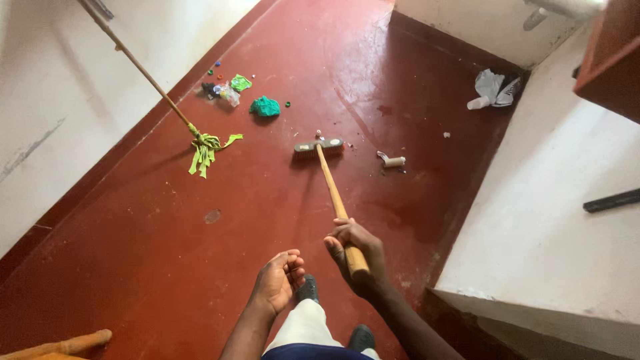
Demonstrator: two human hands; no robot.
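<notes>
Fig.: my right hand [355, 257] grips push-broom handle [331, 187]; left hand [279, 280] loosely curled, empty. Keep strokes short, twd far-left litter [230, 90].

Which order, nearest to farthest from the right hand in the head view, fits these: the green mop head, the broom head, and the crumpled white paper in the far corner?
Measured from the right hand gripping the broom handle:
1. Broom head, straight ahead at the end of the handle.
2. Green mop head, ahead and to the left, near the wall.
3. Crumpled white paper, far right corner by the step.
</notes>
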